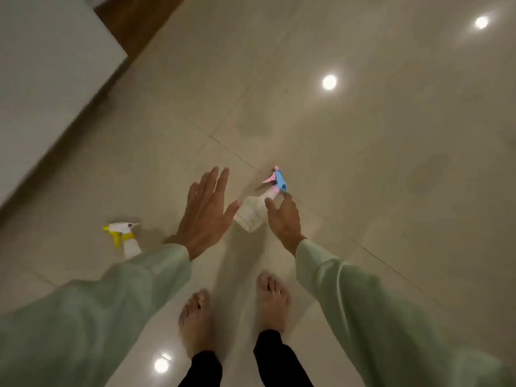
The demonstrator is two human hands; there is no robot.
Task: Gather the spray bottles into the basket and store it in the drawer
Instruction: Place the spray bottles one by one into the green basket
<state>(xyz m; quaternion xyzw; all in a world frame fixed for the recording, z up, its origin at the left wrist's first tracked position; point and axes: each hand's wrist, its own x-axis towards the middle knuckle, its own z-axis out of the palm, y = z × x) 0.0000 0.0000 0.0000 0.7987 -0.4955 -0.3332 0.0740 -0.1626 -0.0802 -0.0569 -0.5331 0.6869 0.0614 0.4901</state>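
The clear plastic spray bottle with the blue and pink trigger head (258,203) lies on its side on the glossy beige tiled floor (363,121), just ahead of the person's bare feet (231,311) and between the two hands; its long axis runs on a diagonal, base toward the feet and to the left, nozzle end away and to the right; the right hand (283,219) reaches over it with fingers loosely curled and parted, near the neck, though whether they touch it cannot be told through the blur; the left hand (205,212) is spread flat and empty, its thumb close to the bottle's body; the step in hand looks like picking this bottle up, best done by closing the right fingers round the narrow neck just below the trigger, where a smooth body cannot slip; a second bottle, white with a yellow trigger (122,237), lies well apart to the left, partly hidden by the pale green sleeve (139,277), nozzle pointing right; no basket or drawer is in view.
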